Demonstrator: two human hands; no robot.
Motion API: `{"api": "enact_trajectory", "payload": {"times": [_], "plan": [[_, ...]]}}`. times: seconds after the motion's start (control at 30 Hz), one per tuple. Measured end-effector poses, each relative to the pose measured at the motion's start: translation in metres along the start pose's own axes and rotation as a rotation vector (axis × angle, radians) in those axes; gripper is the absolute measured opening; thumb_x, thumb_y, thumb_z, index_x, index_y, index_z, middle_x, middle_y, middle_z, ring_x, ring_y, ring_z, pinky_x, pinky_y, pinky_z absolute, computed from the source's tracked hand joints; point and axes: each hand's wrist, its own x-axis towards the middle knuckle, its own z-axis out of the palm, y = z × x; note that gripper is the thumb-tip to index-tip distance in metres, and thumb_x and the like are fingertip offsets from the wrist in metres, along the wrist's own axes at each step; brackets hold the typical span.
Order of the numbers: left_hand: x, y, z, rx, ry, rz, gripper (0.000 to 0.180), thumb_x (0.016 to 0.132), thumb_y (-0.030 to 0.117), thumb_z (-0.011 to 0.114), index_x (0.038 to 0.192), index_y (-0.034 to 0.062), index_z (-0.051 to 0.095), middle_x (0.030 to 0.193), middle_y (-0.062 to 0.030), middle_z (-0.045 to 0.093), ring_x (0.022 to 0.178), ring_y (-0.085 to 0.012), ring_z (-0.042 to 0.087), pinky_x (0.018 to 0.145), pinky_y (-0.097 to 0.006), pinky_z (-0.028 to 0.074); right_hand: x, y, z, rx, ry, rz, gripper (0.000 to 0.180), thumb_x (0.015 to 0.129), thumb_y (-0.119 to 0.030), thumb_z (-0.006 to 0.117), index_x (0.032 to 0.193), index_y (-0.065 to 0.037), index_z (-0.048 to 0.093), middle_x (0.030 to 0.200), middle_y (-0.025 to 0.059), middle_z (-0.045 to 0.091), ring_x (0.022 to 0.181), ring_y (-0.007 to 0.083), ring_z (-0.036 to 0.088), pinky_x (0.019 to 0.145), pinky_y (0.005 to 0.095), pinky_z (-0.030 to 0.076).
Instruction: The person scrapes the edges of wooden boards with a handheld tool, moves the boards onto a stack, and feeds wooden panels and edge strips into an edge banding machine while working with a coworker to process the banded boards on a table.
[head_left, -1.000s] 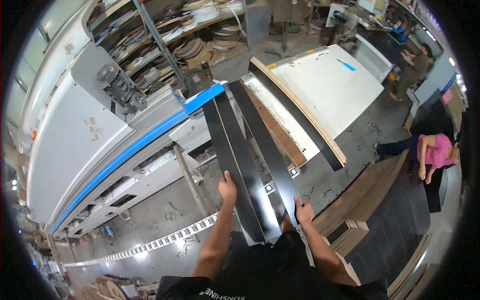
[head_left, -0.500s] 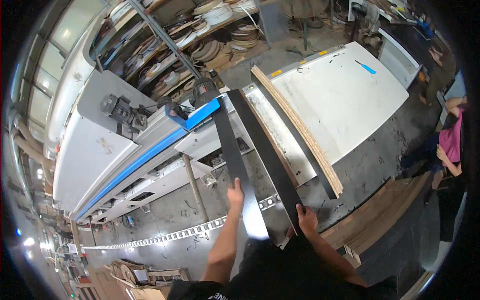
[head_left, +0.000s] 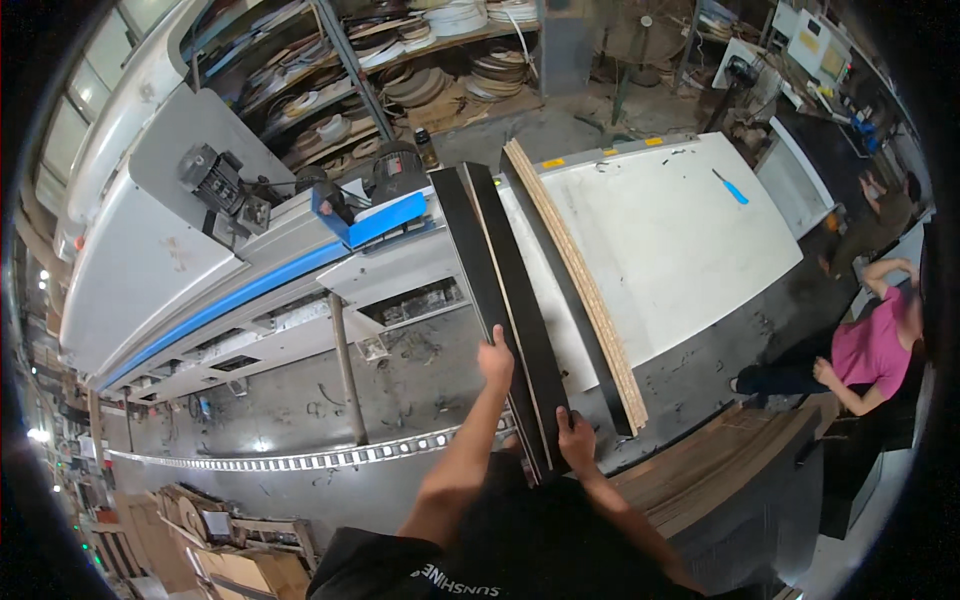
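Two black boards (head_left: 523, 315) sit side by side at centre, the left hand (head_left: 496, 362) closed on one's outer edge and the right hand (head_left: 577, 444) on the other's, with chipboard strips (head_left: 588, 300) near at two o'clock, a blue guard (head_left: 388, 222) at ten, and white lettering (head_left: 460, 584) on the shirt (head_left: 515, 530) at six.

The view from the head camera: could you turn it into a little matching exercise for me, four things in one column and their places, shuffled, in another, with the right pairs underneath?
Things
1. Left hand
2. Blue-handled tool
3. Right hand
4. Blue end piece

Places
A. Lying on the white tabletop
B. Just left of the far end of the left dark board
C. At the outer edge of the left dark board
D. At the near part of the right dark board

Right pairs
1-C
2-A
3-D
4-B
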Motion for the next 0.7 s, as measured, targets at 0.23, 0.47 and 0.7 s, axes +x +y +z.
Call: {"api": "enact_trajectory", "payload": {"times": [0.23, 0.47, 0.7], "plan": [[0.008, 0.029, 0.018, 0.019, -0.118, 0.015, 0.079, 0.099, 0.065, 0.050, 0.121, -0.0103, 0.060, 0.114, -0.0356, 0.066, 0.110, -0.0523, 0.063, 0.093, -0.056, 0.050, 0.030, 0.008, -0.014, 0.028, -0.076, 0.125, 0.067, 0.102, -0.063, 0.048, 0.098, 0.001, 0.067, 0.088, 0.0254, 0.068, 0.088, 0.0431, 0.068, 0.076, 0.0462, 0.050], [0.012, 0.077, 0.023, 0.003, -0.294, -0.013, 0.101, 0.084, 0.082, 0.055, 0.127, -0.0088, 0.056, 0.117, -0.0363, 0.065, 0.119, -0.0516, 0.059, 0.104, -0.053, 0.045, 0.044, -0.067, -0.044, 0.039, -0.158, 0.134, 0.062, 0.102, -0.059, 0.049, 0.109, -0.001, 0.070, 0.097, 0.0327, 0.068, 0.099, 0.0505, 0.064, 0.084, 0.0547, 0.050], [0.024, 0.056, 0.063, 0.052, -0.281, 0.238, 0.078, 0.079, 0.059, 0.081, 0.111, -0.0072, 0.057, 0.109, -0.0301, 0.070, 0.104, -0.0479, 0.068, 0.088, -0.051, 0.054, 0.077, -0.068, -0.094, -0.532, -0.226, -0.109, 0.058, 0.096, -0.060, 0.057, 0.085, -0.005, 0.072, 0.081, 0.0210, 0.071, 0.080, 0.0444, 0.070, 0.066, 0.0538, 0.054]]}}
